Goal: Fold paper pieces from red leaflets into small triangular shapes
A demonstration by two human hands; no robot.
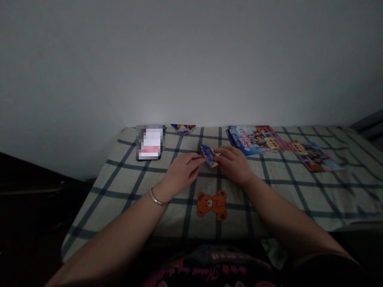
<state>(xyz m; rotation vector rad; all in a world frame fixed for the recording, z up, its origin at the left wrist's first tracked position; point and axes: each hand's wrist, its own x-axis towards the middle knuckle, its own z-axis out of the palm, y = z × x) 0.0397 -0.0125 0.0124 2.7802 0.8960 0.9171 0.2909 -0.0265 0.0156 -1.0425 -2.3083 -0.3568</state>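
Observation:
A small folded piece of printed paper (208, 156), blue with red and white, is between my hands above the checked cloth. My right hand (233, 163) grips its right side, thumb and fingers closed on the edge. My left hand (184, 171), with a silver bangle at the wrist, has its fingers together at the paper's left edge; the fingertips touch it. Beyond them, near the wall, lies another folded paper triangle (183, 128) in similar colours.
A phone (150, 143) with a lit, blurred screen lies at the left. Several printed flyers (254, 139) are stacked at the right, with another flyer (317, 155) beside them. A bear picture (212, 205) decorates the checked cloth (125, 187). The wall (191, 63) borders the far edge.

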